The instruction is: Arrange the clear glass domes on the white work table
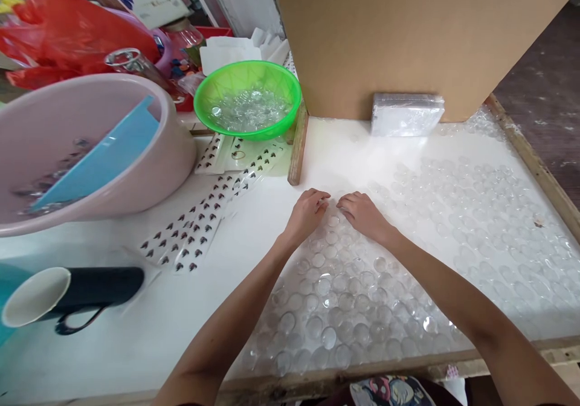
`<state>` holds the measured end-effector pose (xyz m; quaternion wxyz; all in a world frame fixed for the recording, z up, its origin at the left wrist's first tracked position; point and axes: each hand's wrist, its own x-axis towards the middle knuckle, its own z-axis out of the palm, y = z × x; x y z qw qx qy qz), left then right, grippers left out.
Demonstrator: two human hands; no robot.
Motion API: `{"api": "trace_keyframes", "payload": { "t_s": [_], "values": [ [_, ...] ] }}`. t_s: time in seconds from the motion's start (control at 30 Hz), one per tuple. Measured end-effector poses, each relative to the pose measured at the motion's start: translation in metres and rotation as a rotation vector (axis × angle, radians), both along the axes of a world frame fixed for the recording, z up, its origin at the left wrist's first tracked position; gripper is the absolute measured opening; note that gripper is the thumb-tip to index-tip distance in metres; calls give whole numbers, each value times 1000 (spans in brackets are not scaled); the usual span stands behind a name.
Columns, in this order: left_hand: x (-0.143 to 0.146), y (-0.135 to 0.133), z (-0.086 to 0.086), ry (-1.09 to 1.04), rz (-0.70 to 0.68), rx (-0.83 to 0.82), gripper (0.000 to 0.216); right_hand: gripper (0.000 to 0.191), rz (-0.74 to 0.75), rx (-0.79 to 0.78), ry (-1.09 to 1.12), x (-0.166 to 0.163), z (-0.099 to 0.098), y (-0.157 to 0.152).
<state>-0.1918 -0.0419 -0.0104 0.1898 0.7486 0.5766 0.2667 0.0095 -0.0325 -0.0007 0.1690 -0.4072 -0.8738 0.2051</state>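
Rows of clear glass domes (pixel 344 297) cover the white board (pixel 254 225) in front of me. My left hand (pixel 307 212) and my right hand (pixel 362 211) rest side by side at the far edge of the rows, fingers curled down onto the domes. The fingertips of both hands press together at a dome between them, and I cannot make out what they pinch. A green bowl (pixel 247 99) with more clear domes stands beyond the hands to the left. Strips of small dark stickers (pixel 199 225) lie left of the hands.
A pink basin (pixel 81 152) holding a blue card stands at the left, with a black mug (pixel 72 294) on its side in front of it. A brown cardboard box (pixel 408 37) and a wrapped white packet (pixel 405 113) stand behind the board. A wooden stick (pixel 298 146) lies beside the bowl.
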Motion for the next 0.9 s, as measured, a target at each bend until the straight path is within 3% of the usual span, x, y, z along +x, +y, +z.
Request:
{"api": "trace_keyframes", "payload": {
  "t_s": [0.2, 0.43, 0.53, 0.67, 0.77, 0.9],
  "values": [
    [-3, 2, 0, 109, -16, 128, 26, 19, -85, 19, 11, 8, 0, 6],
    [9, -8, 3, 136, -161, 30, 43, 28, -303, -299, 236, 18, 3, 2],
    [10, -13, 3, 167, -180, 3, 47, 26, -309, -212, 182, 26, 3, -1],
    [12, -17, 1, 243, -236, -8, 48, 28, -212, -58, 110, 34, 2, -10],
    [19, -17, -2, 321, -296, 2, 47, 27, -162, -51, 89, 38, 1, -16],
    [26, -19, -6, 376, -340, 12, 46, 27, -207, -18, 97, 52, -1, -26]
  ]
}}
